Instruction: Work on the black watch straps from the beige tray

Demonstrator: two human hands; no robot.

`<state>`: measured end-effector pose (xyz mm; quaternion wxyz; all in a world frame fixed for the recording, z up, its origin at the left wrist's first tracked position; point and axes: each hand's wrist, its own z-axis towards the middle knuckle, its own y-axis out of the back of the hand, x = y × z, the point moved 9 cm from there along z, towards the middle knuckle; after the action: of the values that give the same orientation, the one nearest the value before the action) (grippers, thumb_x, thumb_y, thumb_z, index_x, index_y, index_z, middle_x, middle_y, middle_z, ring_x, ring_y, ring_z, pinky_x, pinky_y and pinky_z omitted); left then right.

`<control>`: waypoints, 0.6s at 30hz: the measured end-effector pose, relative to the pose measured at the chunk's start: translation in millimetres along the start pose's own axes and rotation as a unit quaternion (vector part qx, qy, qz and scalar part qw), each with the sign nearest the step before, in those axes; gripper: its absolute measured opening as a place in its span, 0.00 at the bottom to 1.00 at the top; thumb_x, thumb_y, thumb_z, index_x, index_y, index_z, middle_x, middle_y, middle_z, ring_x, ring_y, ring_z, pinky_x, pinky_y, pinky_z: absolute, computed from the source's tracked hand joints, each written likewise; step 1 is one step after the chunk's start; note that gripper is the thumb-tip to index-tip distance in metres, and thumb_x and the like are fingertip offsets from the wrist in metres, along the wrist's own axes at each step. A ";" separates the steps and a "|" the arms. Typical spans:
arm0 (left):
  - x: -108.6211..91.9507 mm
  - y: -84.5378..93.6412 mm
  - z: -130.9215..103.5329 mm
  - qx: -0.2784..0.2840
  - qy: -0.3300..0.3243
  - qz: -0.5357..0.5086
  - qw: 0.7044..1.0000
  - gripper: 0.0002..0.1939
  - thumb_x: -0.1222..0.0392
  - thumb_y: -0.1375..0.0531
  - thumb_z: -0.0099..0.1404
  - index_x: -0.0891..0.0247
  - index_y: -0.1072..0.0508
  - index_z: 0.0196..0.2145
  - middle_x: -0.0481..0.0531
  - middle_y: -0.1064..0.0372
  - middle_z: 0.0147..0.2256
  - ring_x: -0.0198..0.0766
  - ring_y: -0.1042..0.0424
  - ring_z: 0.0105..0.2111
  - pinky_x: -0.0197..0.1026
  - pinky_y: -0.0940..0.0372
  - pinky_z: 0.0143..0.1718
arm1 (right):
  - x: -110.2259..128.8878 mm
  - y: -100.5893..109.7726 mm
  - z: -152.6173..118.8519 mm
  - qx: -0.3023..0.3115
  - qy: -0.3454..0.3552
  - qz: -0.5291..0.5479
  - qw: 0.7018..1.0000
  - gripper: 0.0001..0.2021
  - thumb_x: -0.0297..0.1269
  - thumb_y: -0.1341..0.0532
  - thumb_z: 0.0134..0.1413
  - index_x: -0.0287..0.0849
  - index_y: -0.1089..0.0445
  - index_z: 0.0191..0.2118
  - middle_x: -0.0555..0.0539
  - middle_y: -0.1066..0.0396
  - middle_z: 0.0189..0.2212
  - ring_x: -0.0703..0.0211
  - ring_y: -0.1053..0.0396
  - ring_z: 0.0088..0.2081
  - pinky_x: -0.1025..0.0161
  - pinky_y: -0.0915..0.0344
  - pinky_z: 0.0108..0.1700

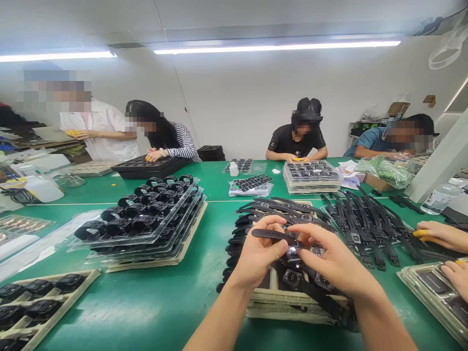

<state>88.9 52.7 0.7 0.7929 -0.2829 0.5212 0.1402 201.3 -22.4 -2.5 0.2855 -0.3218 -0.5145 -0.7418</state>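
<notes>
Both of my hands hold one smartwatch (pixel 293 252) with a black strap, raised over a stack of trays. My left hand (pixel 261 248) pinches it from the left, with a strap end (pixel 268 235) sticking out above the thumb. Closed on the right side of the watch is my right hand (pixel 327 251). Beneath them, the beige trays (pixel 288 297) are piled with black-strapped watches, straps hanging over the sides. One watch lying case-back up (pixel 292 278) shows just below my hands. My fingers partly cover the held watch.
Left stand stacked clear trays (pixel 171 226) of looped watches and a beige tray (pixel 54 314). More strapped watches (pixel 360 224) lie right, near a co-worker's hands (pixel 442 236) and another tray (pixel 435 302). A bottle (pixel 440 197) stands far right. Several co-workers sit or stand across the green table (pixel 146 302).
</notes>
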 end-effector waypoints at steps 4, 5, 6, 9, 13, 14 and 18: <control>4.7 -7.3 0.3 0.020 0.010 0.009 1.000 0.29 0.55 0.29 0.55 0.66 0.36 0.49 0.52 0.33 0.42 0.24 0.31 0.39 0.26 0.33 0.42 | -4.5 -0.4 -0.3 -0.020 0.033 0.002 0.999 0.28 0.47 0.48 0.63 0.67 0.49 0.68 0.55 0.34 0.47 0.86 0.35 0.47 0.86 0.36 0.54; 4.5 -7.0 0.6 0.015 0.013 0.043 0.999 0.27 0.55 0.30 0.56 0.68 0.34 0.48 0.54 0.32 0.44 0.24 0.30 0.41 0.26 0.32 0.44 | 1.3 1.0 -1.7 -0.032 0.068 -0.010 0.997 0.30 0.43 0.48 0.63 0.70 0.52 0.69 0.56 0.35 0.50 0.87 0.36 0.51 0.87 0.38 0.59; 3.4 -6.7 0.8 0.011 0.016 0.086 0.996 0.24 0.56 0.31 0.57 0.69 0.31 0.47 0.54 0.31 0.44 0.25 0.30 0.42 0.25 0.32 0.45 | 8.5 1.2 -3.5 -0.038 0.104 -0.024 0.994 0.31 0.39 0.48 0.63 0.72 0.53 0.69 0.58 0.36 0.53 0.88 0.37 0.55 0.87 0.40 0.62; -0.5 -8.2 0.9 0.026 0.041 0.161 0.986 0.17 0.57 0.34 0.60 0.73 0.27 0.43 0.55 0.30 0.40 0.24 0.31 0.39 0.23 0.32 0.43 | 22.5 -7.2 -5.9 -0.010 0.147 -0.059 0.987 0.28 0.39 0.48 0.64 0.73 0.48 0.66 0.61 0.36 0.55 0.88 0.36 0.54 0.89 0.39 0.58; -6.7 -4.7 2.0 0.016 0.052 0.142 0.988 0.19 0.56 0.35 0.61 0.70 0.29 0.45 0.54 0.32 0.43 0.23 0.31 0.39 0.22 0.32 0.40 | 36.5 -1.3 -8.1 -0.118 0.197 -0.072 0.971 0.20 0.38 0.47 0.64 0.61 0.32 0.59 0.57 0.29 0.44 0.88 0.34 0.42 0.87 0.37 0.46; -9.4 -3.7 2.3 0.008 0.034 0.142 0.989 0.21 0.55 0.34 0.60 0.68 0.30 0.47 0.54 0.33 0.47 0.24 0.31 0.42 0.22 0.32 0.43 | 39.4 1.8 -11.0 -0.164 0.214 -0.070 0.961 0.20 0.34 0.47 0.63 0.58 0.30 0.57 0.57 0.29 0.41 0.88 0.34 0.40 0.86 0.37 0.45; 1.5 -9.2 -3.9 0.026 0.030 0.151 0.988 0.23 0.52 0.35 0.62 0.64 0.30 0.52 0.54 0.32 0.51 0.27 0.30 0.49 0.25 0.32 0.52 | 42.4 4.8 -26.0 -0.286 0.226 -0.071 0.929 0.23 0.26 0.46 0.60 0.53 0.34 0.58 0.57 0.30 0.42 0.88 0.34 0.43 0.87 0.36 0.48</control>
<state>91.4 42.9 0.9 0.7538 -0.1841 0.5849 0.2361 173.4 -52.4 26.0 0.2368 -0.1760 -0.2240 -0.9288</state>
